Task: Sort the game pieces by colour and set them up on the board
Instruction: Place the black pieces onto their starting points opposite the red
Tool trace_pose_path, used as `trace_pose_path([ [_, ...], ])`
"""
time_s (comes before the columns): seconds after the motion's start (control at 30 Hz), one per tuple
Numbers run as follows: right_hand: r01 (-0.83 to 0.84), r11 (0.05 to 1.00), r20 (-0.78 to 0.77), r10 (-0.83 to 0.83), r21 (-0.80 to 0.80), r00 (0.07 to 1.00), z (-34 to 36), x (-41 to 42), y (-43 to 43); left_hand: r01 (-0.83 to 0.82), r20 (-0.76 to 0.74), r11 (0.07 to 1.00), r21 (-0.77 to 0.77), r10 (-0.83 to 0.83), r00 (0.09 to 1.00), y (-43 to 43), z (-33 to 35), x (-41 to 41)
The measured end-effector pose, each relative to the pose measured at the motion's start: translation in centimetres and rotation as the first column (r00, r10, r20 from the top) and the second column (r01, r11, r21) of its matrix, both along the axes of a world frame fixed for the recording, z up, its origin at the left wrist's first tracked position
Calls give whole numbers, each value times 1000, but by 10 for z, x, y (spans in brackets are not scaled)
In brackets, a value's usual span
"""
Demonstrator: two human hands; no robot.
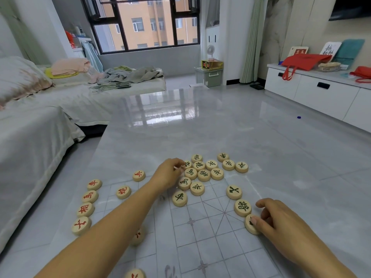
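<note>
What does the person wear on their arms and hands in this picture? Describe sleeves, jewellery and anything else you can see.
Nothing worn shows. The left forearm and right forearm are bare to the frame edge, with no sleeve or cuff in view. The left hand and right hand have no gloves, and no ring, watch or bracelet is visible.

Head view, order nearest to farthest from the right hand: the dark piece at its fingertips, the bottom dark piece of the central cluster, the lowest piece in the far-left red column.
1. Dark piece at the fingertips: gripped by the right hand, right side.
2. Bottom dark piece of the central cluster: centre.
3. Lowest red column piece: far left.
</note>
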State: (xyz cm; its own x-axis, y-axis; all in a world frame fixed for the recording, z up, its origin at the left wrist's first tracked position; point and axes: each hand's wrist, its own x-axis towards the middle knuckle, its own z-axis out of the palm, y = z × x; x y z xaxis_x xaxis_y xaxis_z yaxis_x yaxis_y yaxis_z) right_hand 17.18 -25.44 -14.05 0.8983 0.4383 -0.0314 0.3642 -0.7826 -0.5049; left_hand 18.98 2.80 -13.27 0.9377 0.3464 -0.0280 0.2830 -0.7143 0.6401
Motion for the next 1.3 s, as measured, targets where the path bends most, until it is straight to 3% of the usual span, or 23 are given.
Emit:
trace_pose_path([
  [0.17, -8, 1000, 9, 8, -8, 1000, 2, 1, 1, 67, -33, 986, 155, -62, 997, -1, -9, 27],
  [0.53, -21, 998, 10, 22, -57, 1000, 3, 2, 4, 103, -68, 994, 37, -100, 993, 7, 2, 5],
  [0.67, -28, 998, 8, 28, -56, 1000, 3, 1, 4, 133, -38, 987, 86, -130, 991, -3, 0, -11],
  [0.9, -28, 999, -5, 27, -40, 1000, 3, 0, 4, 192, -141, 960, 202, -166, 976, -17, -15, -16],
  [1.03, -25, 999, -22, 24, -47, 999, 6, 1, 5, 93, -41, 977, 192, -87, 995, -12, -14, -12],
  [1.1, -25, 999, -24, 24, -45, 999, 6, 2, 5, 133, -9, 958, 254, -135, 991, -21, -17, -17],
  [1.2, -25, 999, -23, 24, -47, 999, 5, 2, 5, 338, -157, 850, 403, -300, 941, -42, -30, -27],
  [1.3, -24, 999, -24, 23, -47, 999, 4, 3, 5, 349, -218, 795, 497, -275, 937, -38, -38, -15],
])
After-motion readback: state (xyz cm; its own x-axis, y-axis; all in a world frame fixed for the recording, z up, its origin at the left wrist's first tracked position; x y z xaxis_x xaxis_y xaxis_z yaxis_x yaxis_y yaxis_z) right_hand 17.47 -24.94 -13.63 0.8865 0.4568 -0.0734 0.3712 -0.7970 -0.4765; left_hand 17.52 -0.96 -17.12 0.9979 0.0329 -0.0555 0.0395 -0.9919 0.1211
